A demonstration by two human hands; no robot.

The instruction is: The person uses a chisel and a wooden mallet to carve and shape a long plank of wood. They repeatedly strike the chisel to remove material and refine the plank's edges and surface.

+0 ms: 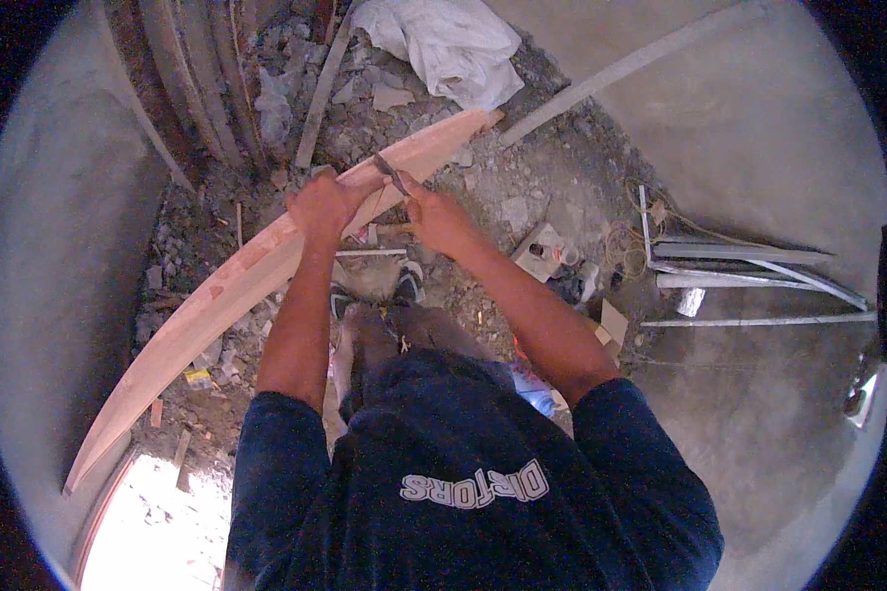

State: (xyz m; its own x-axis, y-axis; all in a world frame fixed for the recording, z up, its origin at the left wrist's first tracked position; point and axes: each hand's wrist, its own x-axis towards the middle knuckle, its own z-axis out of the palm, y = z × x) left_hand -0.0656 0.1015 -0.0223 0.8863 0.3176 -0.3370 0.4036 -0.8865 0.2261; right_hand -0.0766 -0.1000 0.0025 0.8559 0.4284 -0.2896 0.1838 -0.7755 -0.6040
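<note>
A long, pale reddish wooden plank (256, 258) stretches from the lower left to the upper middle, curved by the lens. My left hand (323, 204) is closed over the plank near its middle, thumb pointing toward my right hand. In my right hand (442, 219), just to the right, is a small hand tool with a dark, narrow blade (390, 174); its exact kind cannot be made out. The blade's tip touches or hovers close over the plank's upper face. My fingers hide the tool's grip.
Rubble (394, 97) covers the floor, with a white sack (443, 44) at the far side. Dark upright boards (192, 84) lean at the far left. Metal bars (749, 279) and a cord (623, 246) lie right. A grey bar (621, 74) slants at the upper right.
</note>
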